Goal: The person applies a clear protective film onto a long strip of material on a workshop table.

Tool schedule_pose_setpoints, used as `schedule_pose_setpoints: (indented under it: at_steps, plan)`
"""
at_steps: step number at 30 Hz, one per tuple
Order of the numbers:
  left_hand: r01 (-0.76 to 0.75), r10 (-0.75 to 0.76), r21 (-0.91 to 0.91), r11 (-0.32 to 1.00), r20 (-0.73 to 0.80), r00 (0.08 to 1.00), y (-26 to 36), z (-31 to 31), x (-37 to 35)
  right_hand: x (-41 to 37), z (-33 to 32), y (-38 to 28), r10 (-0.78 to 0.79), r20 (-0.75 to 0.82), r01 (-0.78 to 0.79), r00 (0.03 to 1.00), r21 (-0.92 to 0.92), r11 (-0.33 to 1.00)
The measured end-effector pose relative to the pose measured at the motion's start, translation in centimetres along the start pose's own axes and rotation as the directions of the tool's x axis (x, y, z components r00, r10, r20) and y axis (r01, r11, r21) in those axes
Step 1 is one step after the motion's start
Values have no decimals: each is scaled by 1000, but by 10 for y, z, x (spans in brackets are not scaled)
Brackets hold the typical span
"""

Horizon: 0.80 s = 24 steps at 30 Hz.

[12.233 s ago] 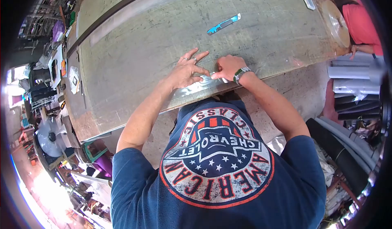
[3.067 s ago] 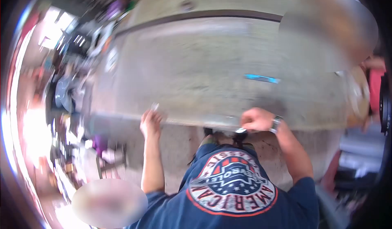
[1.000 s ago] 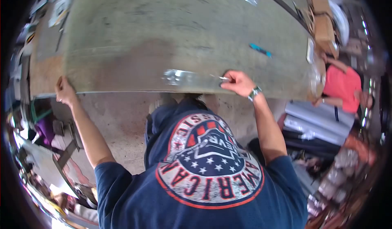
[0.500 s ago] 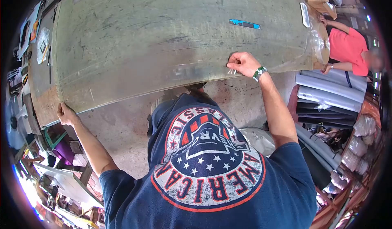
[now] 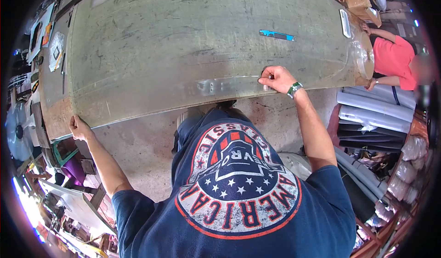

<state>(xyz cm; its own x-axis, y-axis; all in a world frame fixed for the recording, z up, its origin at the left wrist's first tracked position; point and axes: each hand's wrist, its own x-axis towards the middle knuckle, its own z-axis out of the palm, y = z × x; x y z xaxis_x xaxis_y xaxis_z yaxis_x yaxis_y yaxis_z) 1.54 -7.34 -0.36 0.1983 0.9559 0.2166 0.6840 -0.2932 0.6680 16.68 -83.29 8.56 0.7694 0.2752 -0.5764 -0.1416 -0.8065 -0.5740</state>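
Observation:
My right hand (image 5: 278,79) is closed in a pinch over the near edge of the table, on the edge of what looks like clear plastic film (image 5: 209,87). Shiny creases of this film show to the left of the hand and below its fingers. My left hand (image 5: 80,128) is closed at the table's near left corner; whatever its fingers grip is too hard to see. Beyond my right hand, a blue and black utility knife (image 5: 276,35) lies on the worn greenish tabletop (image 5: 151,37).
At the table's right end, a person in a red shirt (image 5: 394,55) has both hands by a roll of clear film (image 5: 365,58). A white-framed flat piece (image 5: 344,23) lies nearby. Grey rolls (image 5: 376,106) are stacked at right. A small plastic bag (image 5: 56,51) lies at left.
My right hand has moved slightly right and down, toward the table's near edge, with its fingers turned. My left hand stays at the corner. The view has shifted a little.

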Motion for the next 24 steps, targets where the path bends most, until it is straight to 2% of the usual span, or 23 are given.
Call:
schedule_pose_setpoints:
  at_steps: [4,7,10,12,13,24]
  plan:
    - [-1,1,18,1000,8,1000,2,-1,0,5,1,10,-18,20,17,1000,41,999]
    - [-3,5,-46,999,43,999,-19,6,13,1,-3,1,19,22,-19,1000,1,1000]
    - [12,-11,-54,998,26,1000,-22,11,16,-2,-3,-3,-32,-7,31,999,-116,993]
    - [15,-15,-12,1000,17,1000,-21,8,14,-5,3,-3,-20,16,21,1000,-40,999]
    - [8,-8,-33,999,16,1000,-24,11,16,-2,3,-10,-24,24,24,999,-4,1000]
    - [-20,20,-64,998,5,1000,-41,18,23,6,31,-69,-47,4,47,999,-166,985]
